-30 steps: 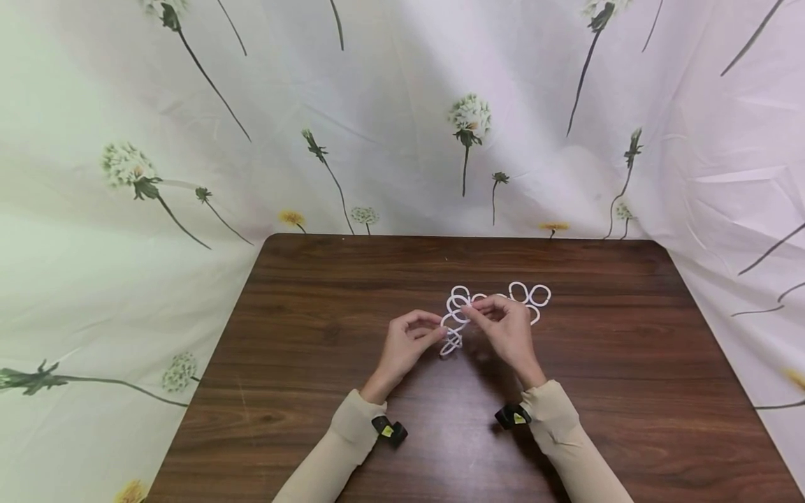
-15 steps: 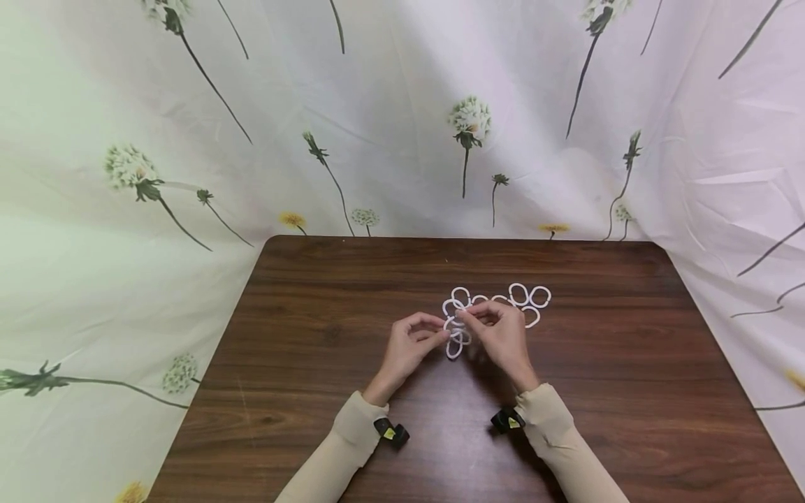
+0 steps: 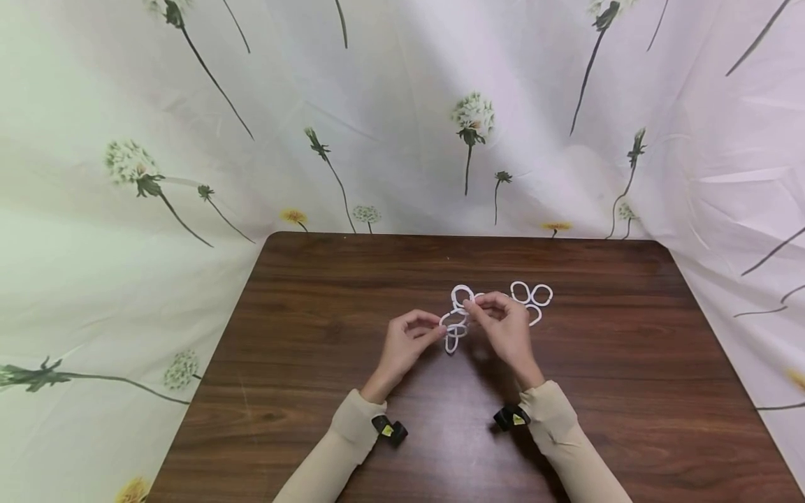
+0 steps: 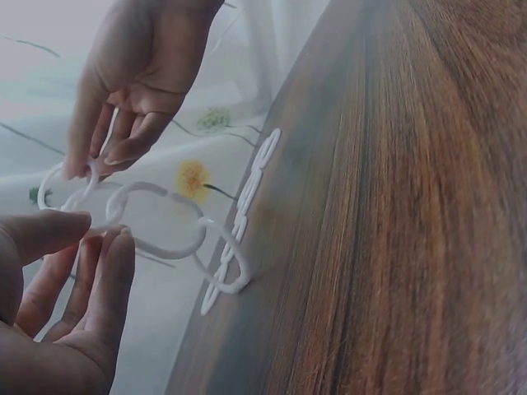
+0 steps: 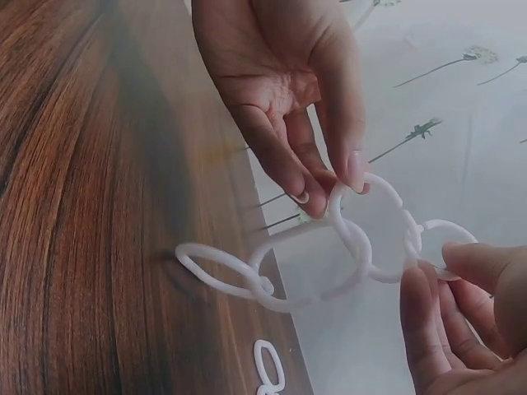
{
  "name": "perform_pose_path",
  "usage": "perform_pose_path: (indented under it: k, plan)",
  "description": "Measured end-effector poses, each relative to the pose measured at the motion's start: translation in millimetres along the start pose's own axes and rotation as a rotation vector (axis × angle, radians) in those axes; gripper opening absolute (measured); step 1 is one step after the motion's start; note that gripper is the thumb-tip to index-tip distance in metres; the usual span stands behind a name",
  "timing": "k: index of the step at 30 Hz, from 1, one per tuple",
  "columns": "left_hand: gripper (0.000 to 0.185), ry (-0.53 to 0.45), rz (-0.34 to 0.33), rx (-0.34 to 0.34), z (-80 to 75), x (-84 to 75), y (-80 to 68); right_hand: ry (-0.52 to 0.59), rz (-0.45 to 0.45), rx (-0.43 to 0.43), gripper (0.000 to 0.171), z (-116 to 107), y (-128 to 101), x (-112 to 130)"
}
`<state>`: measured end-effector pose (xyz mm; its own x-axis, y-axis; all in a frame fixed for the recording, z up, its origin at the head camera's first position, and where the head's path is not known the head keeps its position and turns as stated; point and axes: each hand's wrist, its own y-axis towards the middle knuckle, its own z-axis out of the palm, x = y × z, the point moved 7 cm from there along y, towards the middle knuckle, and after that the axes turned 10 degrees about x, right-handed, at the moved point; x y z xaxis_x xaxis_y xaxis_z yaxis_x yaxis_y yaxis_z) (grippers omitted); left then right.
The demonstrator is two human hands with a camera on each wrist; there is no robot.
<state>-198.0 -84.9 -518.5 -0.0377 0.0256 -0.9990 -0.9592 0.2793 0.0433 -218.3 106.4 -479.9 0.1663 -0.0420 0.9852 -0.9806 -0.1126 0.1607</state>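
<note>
A short chain of white plastic C-shaped links (image 5: 291, 235) hangs between the two hands, over the table. My left hand (image 3: 402, 346) pinches one link (image 5: 387, 186) between thumb and fingers. My right hand (image 3: 511, 334) pinches the neighbouring link (image 5: 449, 223), which makes one end of the chain. From the left hand's link, two more hang toward the table; the lowest link (image 5: 216, 286) dangles tilted in the right wrist view. In the head view the right fingers overlap some of the loose links behind them.
Several loose white links (image 3: 550, 295) lie in a row toward the back right of the dark wooden table (image 3: 302, 279). A flower-printed white cloth (image 3: 402, 126) hangs behind the table's far edge and along its sides.
The right hand dips slightly toward me, then moves back up and away with its link. The lower links of the chain swing and turn. The left hand keeps its pinch and barely shifts.
</note>
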Motion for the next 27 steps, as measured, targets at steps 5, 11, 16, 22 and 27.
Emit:
perform_pose_path:
  k: [5,11,16,22,27]
  plan:
    - [0.026,-0.002,-0.011,0.007,-0.9,1.8,0.5,0.06,-0.003,0.033,0.021,2,0,1]
    - [0.023,-0.008,0.033,0.033,-0.2,-2.1,0.3,0.102,0.014,0.054,0.018,3,0,4]
    - [0.02,0.006,0.067,0.05,1.4,-5.8,1.7,0.082,0.017,0.055,0.016,3,-2,13]
    - [0.019,-0.003,0.094,0.015,0.0,-9.8,5.1,0.095,-0.003,0.05,0.02,0,0,-1]
    - [0.022,-0.018,0.139,-0.003,-0.1,-15.9,8.1,0.13,0.007,0.088,0.024,3,-2,-3]
